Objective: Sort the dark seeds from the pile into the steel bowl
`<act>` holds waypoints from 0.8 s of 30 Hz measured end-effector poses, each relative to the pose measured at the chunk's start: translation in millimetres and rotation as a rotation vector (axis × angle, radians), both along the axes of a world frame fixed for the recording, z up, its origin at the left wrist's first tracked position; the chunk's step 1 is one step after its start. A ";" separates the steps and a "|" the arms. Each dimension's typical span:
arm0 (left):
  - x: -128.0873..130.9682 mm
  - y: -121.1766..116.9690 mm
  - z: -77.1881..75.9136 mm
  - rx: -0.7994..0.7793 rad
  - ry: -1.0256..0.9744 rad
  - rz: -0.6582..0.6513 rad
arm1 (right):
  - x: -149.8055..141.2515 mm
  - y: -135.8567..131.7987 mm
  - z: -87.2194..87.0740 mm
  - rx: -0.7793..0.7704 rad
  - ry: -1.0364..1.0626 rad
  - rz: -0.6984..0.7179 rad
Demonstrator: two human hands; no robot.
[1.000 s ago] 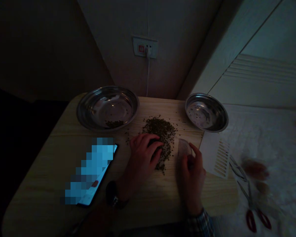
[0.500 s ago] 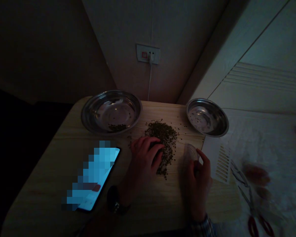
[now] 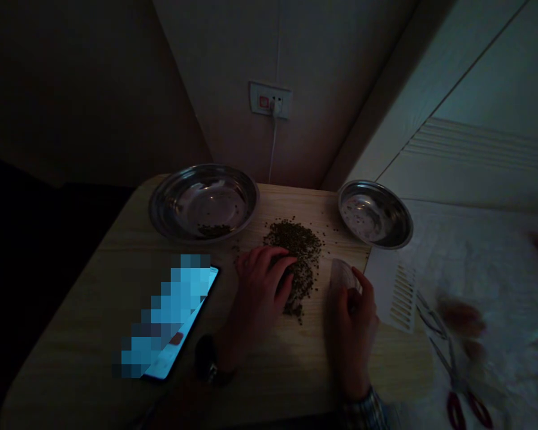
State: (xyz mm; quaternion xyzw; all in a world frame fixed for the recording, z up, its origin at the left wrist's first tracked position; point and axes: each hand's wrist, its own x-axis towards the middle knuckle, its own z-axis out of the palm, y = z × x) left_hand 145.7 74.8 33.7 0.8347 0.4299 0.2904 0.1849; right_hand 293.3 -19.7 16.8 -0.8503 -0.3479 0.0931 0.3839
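A loose heap of small dark green beans or seeds (image 3: pixel 298 239) lies spread over the light wooden table (image 3: pixel 130 263). My left hand (image 3: pixel 262 280), with a watch on its wrist, rests at the heap's left edge. Its fingers are curved, and the thumb stands apart from the index finger. Between the thumb and fingers of my right hand (image 3: pixel 358 316) is a thin clear plastic piece with a rounded edge (image 3: pixel 343 275). That hand is to the right of the heap, apart from it. My fingers hide part of the piece, and I cannot make out its kind.
A larger metal bowl (image 3: pixel 206 206) with some beans stands back left; a smaller metal bowl (image 3: pixel 376 215) stands back right. A lit phone (image 3: pixel 170 340) lies at left. A white comb-like sheet (image 3: pixel 401 298) and red-handled scissors (image 3: pixel 459 382) are at right. A plugged socket (image 3: pixel 271 100) is behind.
My right hand has shifted slightly left with the clear plastic piece, tilting it a little. My left hand has barely moved at the heap.
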 end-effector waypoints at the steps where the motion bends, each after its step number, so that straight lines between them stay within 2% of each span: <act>1: -0.2 0.4 0.3 0.001 0.002 0.007 | 0.3 -0.5 0.2 0.012 0.008 -0.009; 7: -2.9 3.5 2.4 -0.007 0.023 0.062 | -0.7 -4.1 1.0 0.101 0.064 0.004; 16: -5.4 6.4 0.8 -0.032 0.090 0.154 | -0.4 -2.6 -2.5 0.016 0.064 0.112; 24: -5.1 6.4 -1.7 -0.047 0.109 0.152 | -1.5 -2.0 -3.8 -0.015 0.065 0.164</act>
